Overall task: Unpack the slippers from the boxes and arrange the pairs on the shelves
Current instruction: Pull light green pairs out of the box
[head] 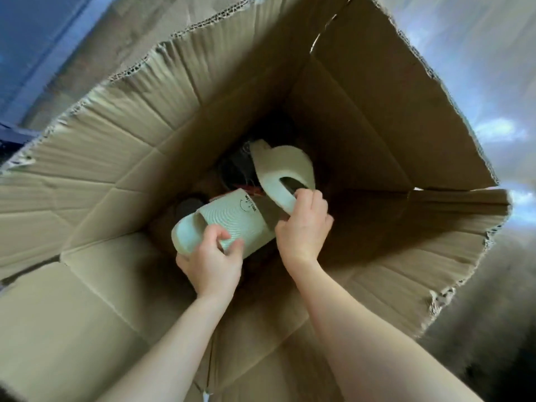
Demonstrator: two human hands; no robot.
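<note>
I look down into a deep open cardboard box [362, 117]. Both my arms reach inside it. My left hand [211, 262] grips a pale green slide slipper [232, 219] by its strap, sole up and patterned with fine curved ridges and a small printed mark. My right hand [304, 230] holds the matching pale green slipper [282, 169] by one end, standing it nearly upright on its edge. Below them, dark slippers [235, 169] lie at the bottom of the box, hard to make out in the shadow.
The box flaps [87, 158] stand open on all sides with ragged torn edges. A blue surface [34, 39] shows beyond the box at the top left. A blurred pale floor [499, 82] lies to the right.
</note>
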